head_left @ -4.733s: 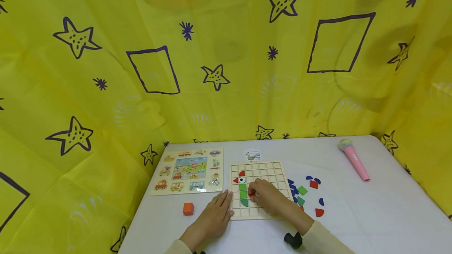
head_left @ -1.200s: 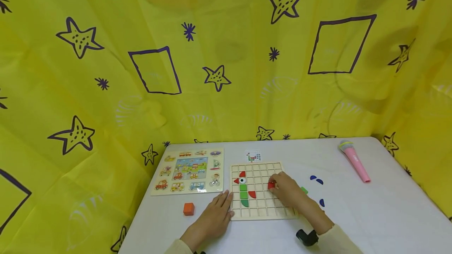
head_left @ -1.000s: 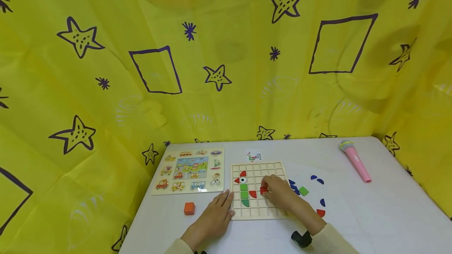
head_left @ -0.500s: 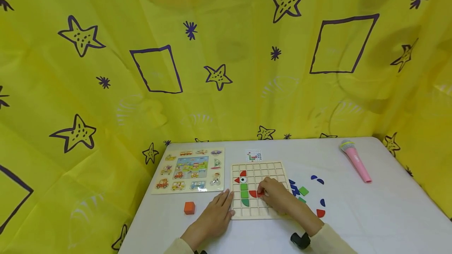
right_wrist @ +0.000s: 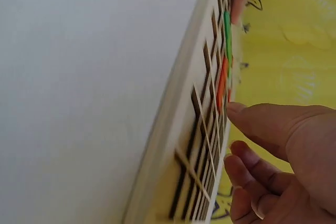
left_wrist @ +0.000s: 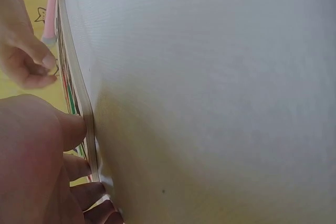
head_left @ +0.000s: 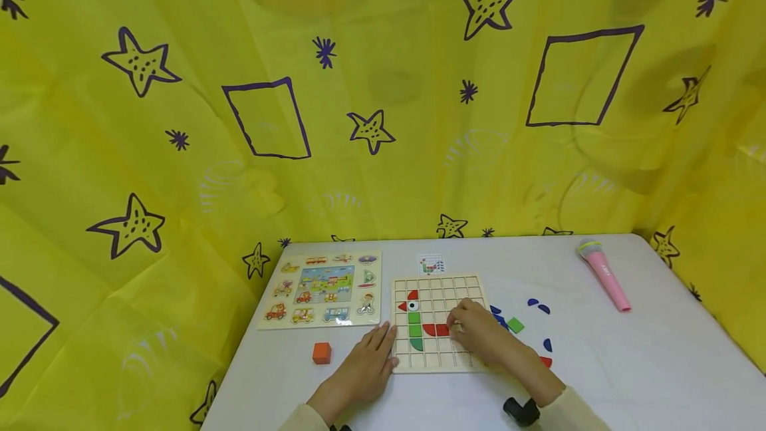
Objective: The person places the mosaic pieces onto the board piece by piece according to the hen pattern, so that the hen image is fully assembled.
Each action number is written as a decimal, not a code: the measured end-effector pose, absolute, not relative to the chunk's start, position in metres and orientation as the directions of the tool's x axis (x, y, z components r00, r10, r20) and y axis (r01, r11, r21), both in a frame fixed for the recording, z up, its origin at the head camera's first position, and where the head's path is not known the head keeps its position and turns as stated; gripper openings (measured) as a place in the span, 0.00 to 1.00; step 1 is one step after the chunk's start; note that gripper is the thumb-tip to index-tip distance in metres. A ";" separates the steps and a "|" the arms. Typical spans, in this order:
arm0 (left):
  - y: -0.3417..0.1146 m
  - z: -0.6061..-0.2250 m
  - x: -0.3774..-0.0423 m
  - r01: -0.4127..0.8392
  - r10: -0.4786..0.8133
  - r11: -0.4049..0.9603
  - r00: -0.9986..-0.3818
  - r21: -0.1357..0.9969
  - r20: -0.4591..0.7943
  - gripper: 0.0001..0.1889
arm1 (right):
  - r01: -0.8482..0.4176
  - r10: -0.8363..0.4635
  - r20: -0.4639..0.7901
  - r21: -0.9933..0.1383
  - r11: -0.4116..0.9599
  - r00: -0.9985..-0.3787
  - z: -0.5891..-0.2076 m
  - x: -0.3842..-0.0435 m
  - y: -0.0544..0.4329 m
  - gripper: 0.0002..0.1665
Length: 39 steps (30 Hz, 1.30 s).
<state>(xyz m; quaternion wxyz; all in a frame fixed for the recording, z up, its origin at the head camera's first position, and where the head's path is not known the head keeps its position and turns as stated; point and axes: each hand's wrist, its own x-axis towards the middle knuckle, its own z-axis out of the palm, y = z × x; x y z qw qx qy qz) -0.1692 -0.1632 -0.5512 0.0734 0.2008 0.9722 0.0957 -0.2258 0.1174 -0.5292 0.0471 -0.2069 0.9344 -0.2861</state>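
A wooden grid board (head_left: 463, 285) lies on the white table. Its left columns hold a red crest, an eye tile, green squares (head_left: 414, 324) and a red quarter-round with a red square (head_left: 441, 329) beside it. My right hand (head_left: 469, 330) rests on the board, its fingertips just right of the red square and holding nothing. In the right wrist view its thumb (right_wrist: 262, 121) and curled fingers hover by the board (right_wrist: 184, 114), near the red piece (right_wrist: 222, 82). My left hand (head_left: 365, 363) lies flat on the table, fingers against the board's left edge (left_wrist: 79, 87).
A vehicle puzzle board (head_left: 320, 288) lies left of the grid, with an orange cube (head_left: 321, 352) in front. A pattern card (head_left: 431, 263) sits behind the grid. Loose blue, green (head_left: 514, 324) and red pieces lie to the right. A pink microphone (head_left: 601, 273) lies far right. Yellow curtain surrounds the table.
My right hand carried a red square leftward across the board, set it next to the red quarter-round and drew back a little. The left hand stayed still.
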 end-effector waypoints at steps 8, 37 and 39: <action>-0.163 -0.553 -0.169 0.362 0.393 0.906 -0.912 0.221 -0.118 0.34 | -0.286 -0.345 -0.002 -0.554 0.781 -0.939 -0.522 -0.212 0.179 0.11; -0.161 -0.551 -0.167 0.358 0.387 0.908 -0.915 0.216 -0.114 0.35 | -0.151 -0.229 -0.072 -0.559 0.816 -0.971 -0.549 -0.175 0.260 0.12; -0.161 -0.551 -0.167 0.360 0.389 0.908 -0.914 0.213 -0.113 0.35 | -0.167 -0.233 -0.047 -0.560 0.811 -0.971 -0.549 -0.175 0.259 0.12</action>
